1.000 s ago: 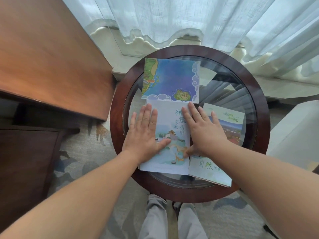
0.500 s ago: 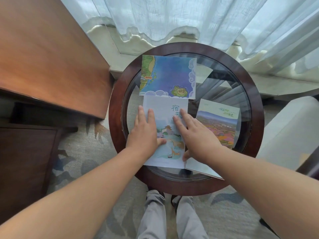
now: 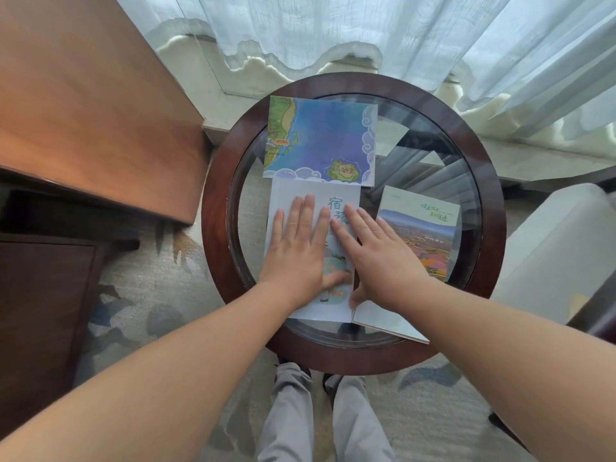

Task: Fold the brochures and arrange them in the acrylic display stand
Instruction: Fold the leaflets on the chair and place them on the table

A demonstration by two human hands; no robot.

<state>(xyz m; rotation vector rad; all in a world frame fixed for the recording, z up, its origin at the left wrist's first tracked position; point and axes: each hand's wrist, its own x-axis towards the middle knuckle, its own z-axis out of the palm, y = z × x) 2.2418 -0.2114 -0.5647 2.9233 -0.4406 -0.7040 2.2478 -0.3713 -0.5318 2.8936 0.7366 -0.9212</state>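
Folded brochure: a white paper brochure (image 3: 336,201) with large blue-green characters lies flat on the glass, from the table's centre towards 6 o'clock.
Its axis: the long side runs from 12 to 6 o'clock. The characters sit at the 12 o'clock end and the painted scene at the 6 o'clock end.
Map brochure: a blue cartoon sea-map sheet (image 3: 320,138) lies at 12 o'clock, its long side running 9 to 3 o'clock. Its near edge touches the white brochure's far edge.
Photo brochure: a pale green brochure with a flower-field photograph (image 3: 423,235) lies at 4 o'clock, its long axis tilted roughly 1 to 7 o'clock, just beside the white one.
Count: three brochures, two hands, one table.
Left hand (image 3: 296,251): it lies palm down on the white brochure's 9 o'clock half. Four straight fingers are held close together and point to 12 o'clock, and the thumb is spread towards 3 o'clock onto the picture. It presses and grips nothing.
Right hand (image 3: 376,251): it lies flat, with straight fingers pointing to 11 o'clock, their tips on the characters. The palm lies across the white brochure's 3 o'clock edge. The thumb lies at that edge low down, and I cannot tell whether it is tucked under the paper.
Table: a round, dark wooden-rimmed table (image 3: 216,208) with a glass top.
Surroundings: a sheer white curtain (image 3: 333,28) hangs at 12 o'clock, a brown wooden desk (image 3: 83,111) stands at 9 o'clock and a pale upholstered seat (image 3: 550,248) at 3 o'clock. Grey trouser legs (image 3: 290,411) show at 6 o'clock.
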